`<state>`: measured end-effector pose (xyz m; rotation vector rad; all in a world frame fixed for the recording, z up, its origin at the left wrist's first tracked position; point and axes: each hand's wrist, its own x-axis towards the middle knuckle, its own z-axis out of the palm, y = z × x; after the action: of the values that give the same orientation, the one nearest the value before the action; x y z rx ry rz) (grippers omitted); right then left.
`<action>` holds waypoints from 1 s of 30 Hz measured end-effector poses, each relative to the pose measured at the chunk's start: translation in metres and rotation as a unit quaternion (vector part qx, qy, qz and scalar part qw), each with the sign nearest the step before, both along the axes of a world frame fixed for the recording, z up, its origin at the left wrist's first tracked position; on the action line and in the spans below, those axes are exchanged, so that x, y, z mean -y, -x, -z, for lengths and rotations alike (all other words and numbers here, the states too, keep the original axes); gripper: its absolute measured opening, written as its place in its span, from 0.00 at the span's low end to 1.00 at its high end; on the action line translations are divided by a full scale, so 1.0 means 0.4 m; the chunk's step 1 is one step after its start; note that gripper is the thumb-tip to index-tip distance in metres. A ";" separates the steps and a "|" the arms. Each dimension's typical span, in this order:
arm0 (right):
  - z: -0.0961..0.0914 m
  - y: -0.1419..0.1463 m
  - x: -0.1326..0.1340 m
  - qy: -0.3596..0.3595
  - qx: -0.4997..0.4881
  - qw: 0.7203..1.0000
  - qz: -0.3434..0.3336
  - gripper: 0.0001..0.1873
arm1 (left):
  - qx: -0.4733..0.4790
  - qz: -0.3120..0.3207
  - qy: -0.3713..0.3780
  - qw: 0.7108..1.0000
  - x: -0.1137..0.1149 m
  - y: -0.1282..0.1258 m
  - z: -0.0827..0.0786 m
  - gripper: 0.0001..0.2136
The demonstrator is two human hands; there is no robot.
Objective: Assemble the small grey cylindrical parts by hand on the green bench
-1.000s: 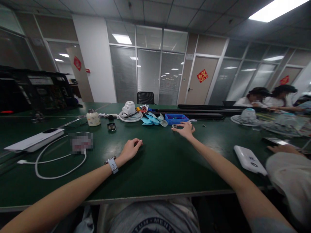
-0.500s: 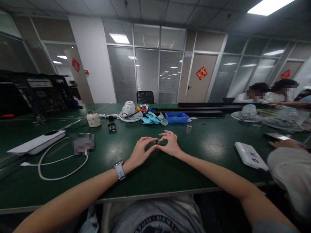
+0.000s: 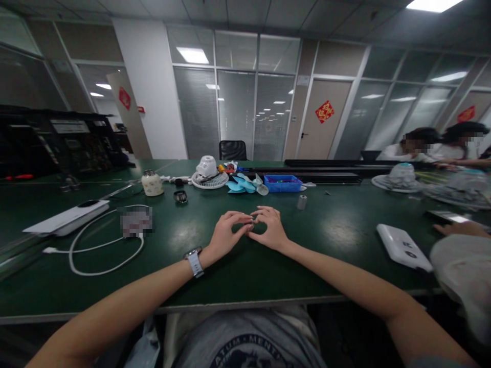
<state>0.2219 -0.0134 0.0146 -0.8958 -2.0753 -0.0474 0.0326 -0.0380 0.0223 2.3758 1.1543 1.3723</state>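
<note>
My left hand (image 3: 226, 231), with a watch (image 3: 194, 260) on its wrist, is closed in a pinch above the green table. Its fingertips meet those of my right hand (image 3: 271, 230), whose thumb and fingers curve into a ring. Between them is a small round metal part, now almost wholly covered by the fingers. Beyond my right hand a small grey cylinder (image 3: 302, 202) stands upright on the table. Further back lie light blue fan blades (image 3: 242, 184) and a blue tray (image 3: 283, 184) with small items in it.
At the back stand a white fan body with its grille (image 3: 209, 179) and a patterned jar (image 3: 152, 184). A dark ring-shaped object (image 3: 180, 197) lies nearer. On the left are a white cable (image 3: 76, 268) and a white box (image 3: 69, 217). A white device (image 3: 403, 247) lies right, beside another person's sleeve (image 3: 462, 266).
The view has shifted slightly, so the scene sits a little further right. My fingertips have closed together over the metal part, which showed between them before.
</note>
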 end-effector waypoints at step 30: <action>0.005 -0.006 -0.004 -0.012 0.034 0.999 0.020 0.15 | -0.031 0.003 0.181 0.983 -0.031 0.078 0.040 0.18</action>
<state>0.2245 -0.0118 0.0126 -0.9320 -2.1145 -0.1247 0.0012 -0.0257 0.0063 2.1707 1.2842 0.9886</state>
